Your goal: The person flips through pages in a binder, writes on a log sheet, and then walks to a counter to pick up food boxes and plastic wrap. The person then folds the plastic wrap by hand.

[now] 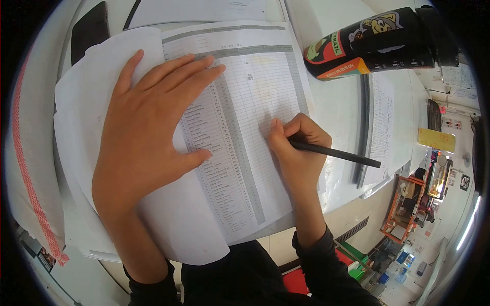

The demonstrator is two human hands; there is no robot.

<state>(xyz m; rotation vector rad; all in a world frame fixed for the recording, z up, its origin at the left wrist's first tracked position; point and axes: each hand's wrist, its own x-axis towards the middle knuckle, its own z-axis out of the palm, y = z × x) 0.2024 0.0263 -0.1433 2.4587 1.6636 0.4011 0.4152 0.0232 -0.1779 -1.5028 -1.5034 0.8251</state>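
A printed sheet with a ruled table lies on the white desk. My left hand rests with fingers spread over folded-back white pages, its fingertips and thumb reaching onto the printed sheet. My right hand is closed round a black pen, over the sheet's right part. The pen's tip is hidden behind my fingers. A small handwritten entry and a handwritten date show near the sheet's top.
A black bottle with coloured stickers is at the upper right. Below it lies a stack of papers. A dark phone-like object is at the upper left, beside a white sack with a red stripe.
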